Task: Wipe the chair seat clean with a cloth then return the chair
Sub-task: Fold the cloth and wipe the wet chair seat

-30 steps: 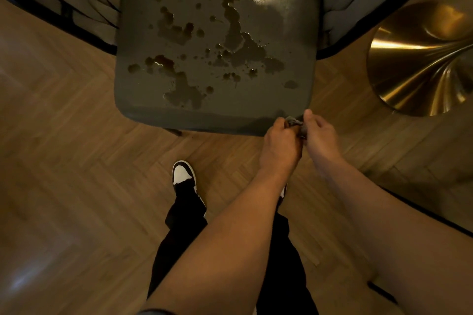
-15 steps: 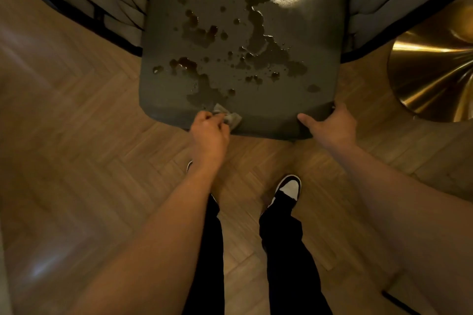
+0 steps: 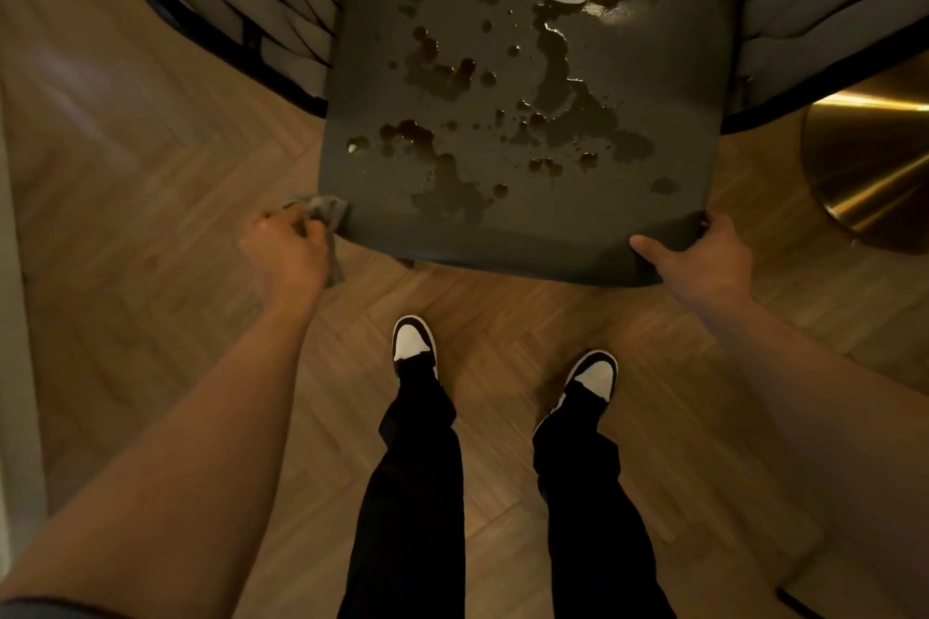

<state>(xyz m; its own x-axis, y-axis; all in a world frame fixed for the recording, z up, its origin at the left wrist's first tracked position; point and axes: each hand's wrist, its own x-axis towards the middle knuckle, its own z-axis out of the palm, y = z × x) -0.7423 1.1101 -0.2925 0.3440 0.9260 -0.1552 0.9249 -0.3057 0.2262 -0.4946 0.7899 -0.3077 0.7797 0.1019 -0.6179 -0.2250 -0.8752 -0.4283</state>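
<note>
Now splitting apart: left hand [image 3: 286,251] pinching cloth [image 3: 321,209] at seat [image 3: 528,216] corner, right hand [image 3: 704,251] fingers curling under the edge, wiping about to begin

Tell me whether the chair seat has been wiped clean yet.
No: dark spill patches cover the chair seat, and the cloth in the left hand sits at its corner.

Looks like a dining room at home: wood floor [image 3: 151,196], soft woven chair [image 3: 281,0], shiny gold table leg [image 3: 864,166].
</note>
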